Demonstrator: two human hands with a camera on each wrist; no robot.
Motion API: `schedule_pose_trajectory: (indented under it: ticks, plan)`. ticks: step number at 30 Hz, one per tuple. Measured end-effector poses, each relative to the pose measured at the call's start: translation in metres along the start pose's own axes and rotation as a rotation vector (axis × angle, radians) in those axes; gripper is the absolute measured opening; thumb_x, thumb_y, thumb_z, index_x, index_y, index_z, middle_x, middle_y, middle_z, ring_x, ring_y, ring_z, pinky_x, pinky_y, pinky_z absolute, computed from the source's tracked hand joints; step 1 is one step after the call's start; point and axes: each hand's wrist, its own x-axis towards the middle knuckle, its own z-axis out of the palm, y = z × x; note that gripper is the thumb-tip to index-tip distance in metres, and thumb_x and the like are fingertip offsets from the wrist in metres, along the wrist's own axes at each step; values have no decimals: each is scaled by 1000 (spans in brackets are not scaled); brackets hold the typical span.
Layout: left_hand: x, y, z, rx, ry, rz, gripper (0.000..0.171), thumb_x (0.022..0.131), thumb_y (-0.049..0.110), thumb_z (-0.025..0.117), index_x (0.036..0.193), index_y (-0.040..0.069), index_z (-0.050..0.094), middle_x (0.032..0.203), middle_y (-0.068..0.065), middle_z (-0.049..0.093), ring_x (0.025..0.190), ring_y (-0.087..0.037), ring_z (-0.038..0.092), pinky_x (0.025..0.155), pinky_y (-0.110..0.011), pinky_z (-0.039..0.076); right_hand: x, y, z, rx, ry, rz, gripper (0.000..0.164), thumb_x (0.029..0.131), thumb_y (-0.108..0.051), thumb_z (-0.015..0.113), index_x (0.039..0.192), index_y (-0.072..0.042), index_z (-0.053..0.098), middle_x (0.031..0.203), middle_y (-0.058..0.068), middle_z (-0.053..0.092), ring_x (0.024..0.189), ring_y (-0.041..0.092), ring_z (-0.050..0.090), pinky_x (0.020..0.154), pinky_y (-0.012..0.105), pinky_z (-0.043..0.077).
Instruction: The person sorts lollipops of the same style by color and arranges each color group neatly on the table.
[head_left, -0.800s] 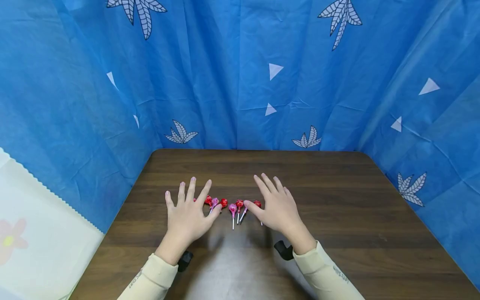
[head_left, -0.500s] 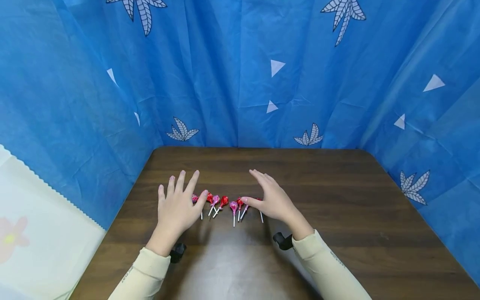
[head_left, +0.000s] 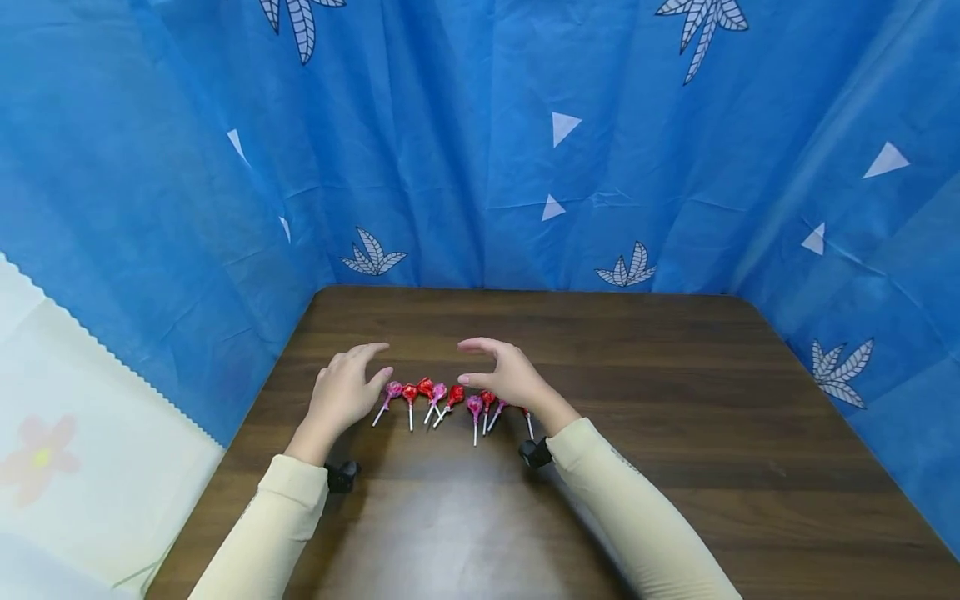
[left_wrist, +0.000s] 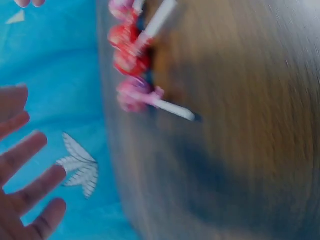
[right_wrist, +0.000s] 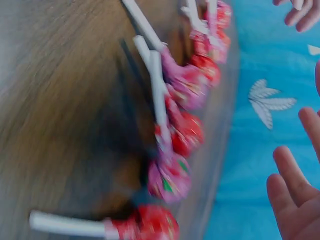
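Observation:
Several wrapped lollipops in pink and red lie in an uneven row on the table, their white sticks mostly pointing to the near side. Beside the pink lollipop [head_left: 393,389] at the left end hovers my left hand [head_left: 345,390], fingers loosely bent and holding nothing. My right hand [head_left: 510,375] is held over the right part of the row, thumb and fingers apart, nothing in it. It partly covers the red lollipop [head_left: 528,415] at that end. In the left wrist view the fingers [left_wrist: 37,187] are spread; relaxed fingers [right_wrist: 290,175] also show in the right wrist view.
The brown wooden table [head_left: 645,500] has rounded far corners. A blue curtain [head_left: 450,150] with leaf and triangle prints hangs behind it and along its sides. A white cloth [head_left: 97,467] with a flower print hangs at the left. Black straps [head_left: 342,477] circle both wrists.
Both hands have turned so their palms face each other. The right hand has moved left, and the left hand has shifted left, uncovering the left-end lollipops. The head view has tilted slightly.

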Motion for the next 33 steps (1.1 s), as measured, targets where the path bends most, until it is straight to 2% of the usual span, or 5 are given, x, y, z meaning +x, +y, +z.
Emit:
schedule_pose_trajectory:
  ticks: [6, 10, 13, 24, 33]
  plan:
    - [16, -17, 17, -12, -165, -4, 46, 95, 29, 67, 136, 12, 58, 139, -18, 59, 126, -43, 54, 100, -62, 43, 23, 6, 27, -99, -77, 39, 46, 88, -25, 76, 130, -11, 64, 126, 3, 69, 125, 23, 58, 108, 46, 43]
    - [25, -22, 28, -60, -259, -36, 45, 95, 26, 67, 136, 10, 58, 134, -18, 61, 126, -38, 55, 104, -58, 43, 28, 5, 41, -180, -94, 81, 44, 87, -31, 77, 126, -12, 66, 120, 1, 71, 116, 21, 63, 101, 42, 49]
    - [27, -24, 34, -98, -289, -52, 42, 94, 20, 68, 133, 7, 60, 129, -17, 64, 121, -36, 58, 103, -55, 45, 29, 4, 49, -257, -101, 110, 40, 87, -34, 77, 122, -16, 68, 114, -2, 72, 109, 18, 64, 98, 41, 50]
    - [31, -33, 43, -114, -267, -47, 22, 89, 13, 72, 109, 4, 69, 98, -9, 70, 91, -23, 63, 85, -44, 51, 35, 10, 55, -354, -116, 130, 30, 84, -32, 80, 111, -20, 74, 104, -7, 74, 103, 14, 65, 98, 40, 47]
    - [61, -47, 25, -297, -232, -132, 29, 93, 17, 70, 119, 5, 66, 110, -15, 69, 91, -23, 66, 81, -36, 54, 40, 12, 53, -300, -148, 105, 22, 82, -29, 83, 101, -21, 76, 93, -11, 73, 96, 14, 63, 91, 38, 46]
